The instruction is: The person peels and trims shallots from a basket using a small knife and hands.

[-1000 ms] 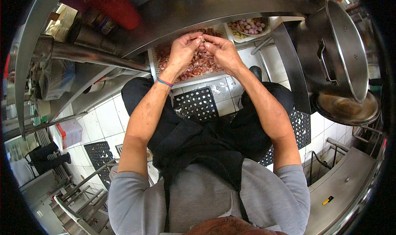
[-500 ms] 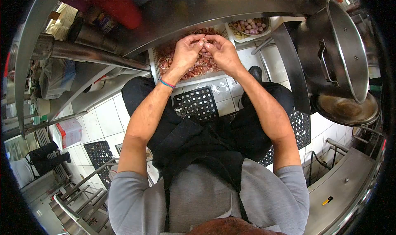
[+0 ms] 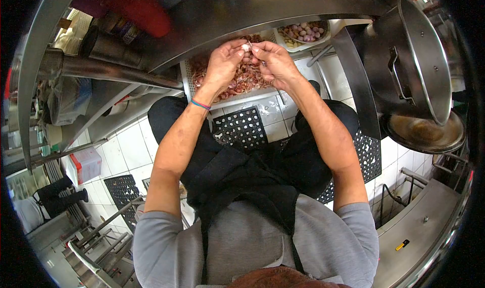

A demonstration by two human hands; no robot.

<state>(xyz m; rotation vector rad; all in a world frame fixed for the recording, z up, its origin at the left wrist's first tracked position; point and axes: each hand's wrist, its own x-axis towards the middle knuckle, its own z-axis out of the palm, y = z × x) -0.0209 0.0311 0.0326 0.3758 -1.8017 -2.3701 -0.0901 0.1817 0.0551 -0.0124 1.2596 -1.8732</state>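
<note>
My left hand (image 3: 225, 60) pinches a small pale piece (image 3: 246, 48), which looks like a shallot or garlic bulb. Beside it my right hand (image 3: 274, 64) is closed, with thumb and fingers pressed together at the edge of the piece; what it grips is too small to name. Both hands are over a white basket (image 3: 188, 81) filled with reddish-brown skins and bulbs (image 3: 240, 86). To the right of the basket is a white container (image 3: 299, 48) with a bowl of purple bulbs (image 3: 308, 33) and pale peeled ones.
A steel shelf edge (image 3: 212, 30) runs above the basket. On the right are a large steel pot (image 3: 404, 60) and a round pan (image 3: 429, 131). Black mats (image 3: 237, 129) lie on the tiled floor. Another person in dark trousers (image 3: 55, 196) is at the far left.
My hands have come slightly apart at the fingertips, and the pale piece now shows between them. My right hand has turned a little, with its lower fingers more visible.
</note>
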